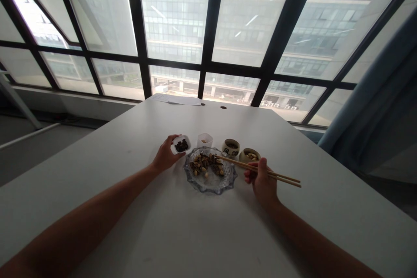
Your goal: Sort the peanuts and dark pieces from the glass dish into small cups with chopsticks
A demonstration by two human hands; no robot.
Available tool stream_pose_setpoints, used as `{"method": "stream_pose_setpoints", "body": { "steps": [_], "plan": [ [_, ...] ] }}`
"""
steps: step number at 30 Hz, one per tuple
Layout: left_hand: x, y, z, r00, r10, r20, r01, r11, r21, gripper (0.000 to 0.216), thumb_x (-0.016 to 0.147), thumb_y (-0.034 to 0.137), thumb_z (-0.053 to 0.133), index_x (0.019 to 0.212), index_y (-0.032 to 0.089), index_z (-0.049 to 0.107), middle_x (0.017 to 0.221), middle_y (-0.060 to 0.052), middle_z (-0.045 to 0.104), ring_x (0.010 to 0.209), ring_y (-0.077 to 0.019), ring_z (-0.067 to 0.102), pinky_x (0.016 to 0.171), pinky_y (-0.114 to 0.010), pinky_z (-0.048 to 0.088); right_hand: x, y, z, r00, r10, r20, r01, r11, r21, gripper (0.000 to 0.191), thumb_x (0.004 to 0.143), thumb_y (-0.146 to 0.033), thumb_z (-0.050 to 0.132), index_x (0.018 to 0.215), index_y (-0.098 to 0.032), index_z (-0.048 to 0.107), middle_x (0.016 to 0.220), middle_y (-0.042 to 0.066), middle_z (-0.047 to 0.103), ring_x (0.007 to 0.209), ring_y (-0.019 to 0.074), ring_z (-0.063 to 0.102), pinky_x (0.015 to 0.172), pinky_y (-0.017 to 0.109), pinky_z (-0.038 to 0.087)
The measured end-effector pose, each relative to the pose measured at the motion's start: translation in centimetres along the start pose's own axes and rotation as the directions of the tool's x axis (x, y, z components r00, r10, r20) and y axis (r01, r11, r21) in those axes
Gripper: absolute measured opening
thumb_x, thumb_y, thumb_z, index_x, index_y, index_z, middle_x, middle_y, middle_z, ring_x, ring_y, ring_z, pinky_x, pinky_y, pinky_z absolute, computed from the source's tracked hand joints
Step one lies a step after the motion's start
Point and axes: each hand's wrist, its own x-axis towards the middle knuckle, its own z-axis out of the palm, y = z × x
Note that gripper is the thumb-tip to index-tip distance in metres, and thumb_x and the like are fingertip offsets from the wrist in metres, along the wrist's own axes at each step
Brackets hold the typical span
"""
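My left hand (165, 154) grips a small white plastic cup (176, 149) tilted toward me, with dark seeds (181, 145) inside. In my right hand (262, 181) is a pair of wooden chopsticks (283, 177), their tips over the far right part of a scalloped glass plate (211, 190). A pile of mixed seeds and nuts (204, 165) lies on that plate, between my hands. Behind it stands a second translucent plastic cup (205, 140) with a little something pale inside. Two small ceramic cups stand to the right: one with dark characters (230, 151), and another holding pale nuts (251, 155), partly behind the chopsticks.
All of this rests on a white table (156, 234). Sheets of paper (176, 99) lie at its far edge, close to two dark round spots (223, 107). Beyond are large black-framed windows (205, 65). A blue curtain (368, 95) hangs at the right, and a white metal frame (22, 104) stands at the left.
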Motion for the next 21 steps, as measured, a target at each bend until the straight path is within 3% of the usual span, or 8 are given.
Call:
{"method": "stream_pose_setpoints", "body": {
  "steps": [8, 12, 14, 17, 19, 21],
  "plan": [
    [0.2, -1.4, 0.7, 0.999, 0.030, -0.029, -0.030, 1.000, 0.004, 0.061, 0.068, 0.036, 0.078, 0.121, 0.020, 0.053, 0.116, -0.009, 0.067, 0.104, -0.0252, 0.067, 0.095, -0.046, 0.056, 0.1, -0.3, 0.3, 0.997, -0.069, -0.046, 0.067, 0.997, -0.048, 0.064, 0.070, -0.081, 0.063, 0.071, -0.017, 0.061, 0.044, 0.000, 0.060, 0.032, 0.0127, 0.052, 0.030, 0.023, 0.040],
    [0.3, -1.8, 1.1, 0.998, 0.065, -0.025, -0.064, 0.998, 0.010, 0.059, 0.068, 0.033, 0.079, 0.121, 0.020, 0.055, 0.115, -0.009, 0.068, 0.103, -0.0244, 0.067, 0.094, -0.045, 0.057, -0.6, -2.0, 1.8, 0.959, -0.259, 0.118, 0.271, 0.958, -0.097, 0.057, 0.082, -0.074, 0.058, 0.071, -0.018, 0.063, 0.047, 0.001, 0.061, 0.034, 0.0131, 0.053, 0.033, 0.025, 0.043],
    [0.3, -1.8, 1.3, 0.997, 0.071, -0.021, -0.071, 0.997, 0.008, 0.060, 0.068, 0.032, 0.080, 0.121, 0.020, 0.055, 0.114, -0.009, 0.068, 0.101, -0.0242, 0.068, 0.093, -0.044, 0.057, -0.8, -3.2, 3.1, 0.882, -0.386, 0.271, 0.431, 0.893, -0.131, 0.050, 0.089, -0.065, 0.055, 0.074, -0.019, 0.065, 0.050, 0.001, 0.063, 0.037, 0.0128, 0.056, 0.036, 0.025, 0.045],
    [0.4, -1.9, 1.5, 0.998, 0.064, -0.025, -0.064, 0.998, -0.002, 0.060, 0.068, 0.034, 0.081, 0.120, 0.020, 0.056, 0.113, -0.009, 0.069, 0.100, -0.0244, 0.068, 0.092, -0.044, 0.057, -0.3, -4.3, 5.4, 0.701, -0.515, 0.493, 0.665, 0.722, -0.190, 0.043, 0.097, -0.054, 0.048, 0.076, -0.021, 0.066, 0.054, 0.000, 0.066, 0.042, 0.0125, 0.060, 0.042, 0.024, 0.046],
    [0.4, -2.0, 1.6, 0.998, 0.064, -0.029, -0.064, 0.998, -0.003, 0.061, 0.068, 0.036, 0.082, 0.121, 0.020, 0.056, 0.113, -0.010, 0.069, 0.102, -0.0248, 0.068, 0.092, -0.044, 0.058, 0.4, -4.4, 6.9, 0.603, -0.521, 0.604, 0.757, 0.612, -0.227, 0.039, 0.099, -0.047, 0.048, 0.075, -0.022, 0.065, 0.058, 0.000, 0.067, 0.048, 0.0124, 0.063, 0.049, 0.024, 0.048],
    [0.4, -2.1, 1.8, 0.997, 0.065, -0.034, -0.065, 0.998, -0.001, 0.062, 0.068, 0.037, 0.082, 0.120, 0.020, 0.056, 0.114, -0.009, 0.069, 0.102, -0.0250, 0.068, 0.091, -0.045, 0.058, 1.1, -4.1, 8.3, 0.540, -0.491, 0.683, 0.796, 0.561, -0.227, 0.039, 0.100, -0.044, 0.047, 0.073, -0.022, 0.063, 0.058, 0.000, 0.066, 0.049, 0.0115, 0.060, 0.050, 0.023, 0.046]
  ]
}}
